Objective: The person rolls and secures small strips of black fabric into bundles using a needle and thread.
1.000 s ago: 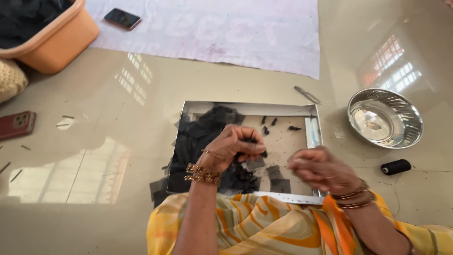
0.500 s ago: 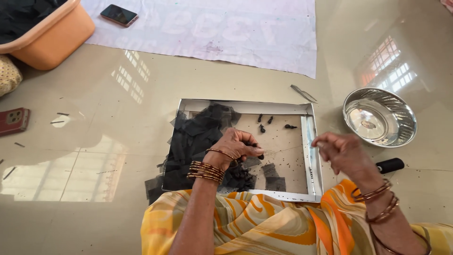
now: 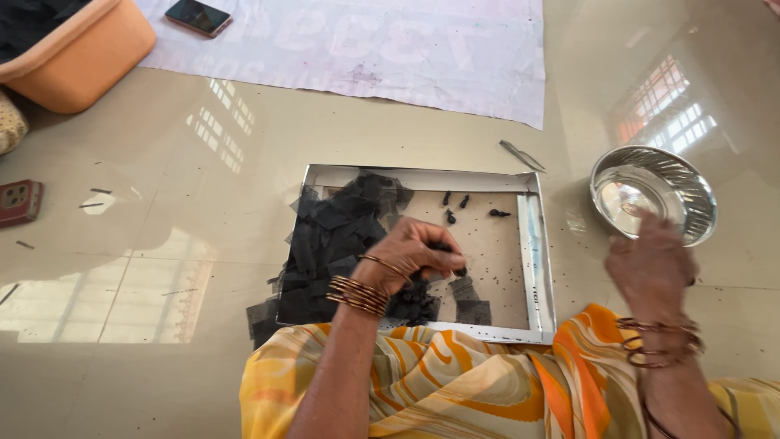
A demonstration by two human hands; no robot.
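Left hand (image 3: 418, 256) pinches black scraps (image 3: 337, 236) (fingers closed).

A glossy, polished stone floor (image 3: 162, 268) is seen, with window light mirrored in it. The bowl (image 3: 654, 195) is made of shiny ribbed metal. The shallow tray (image 3: 536, 268) is formed of matt cardboard with pale edges. Thin, matt black cloth pieces (image 3: 333, 236) are piled in it. Glossy metal bangles (image 3: 357, 294) are worn.

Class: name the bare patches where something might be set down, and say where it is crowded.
Bare floor lies between the shallow tray and the red block. The tray's left half is crowded with black pieces under the left hand; the right hand blocks the steel bowl.
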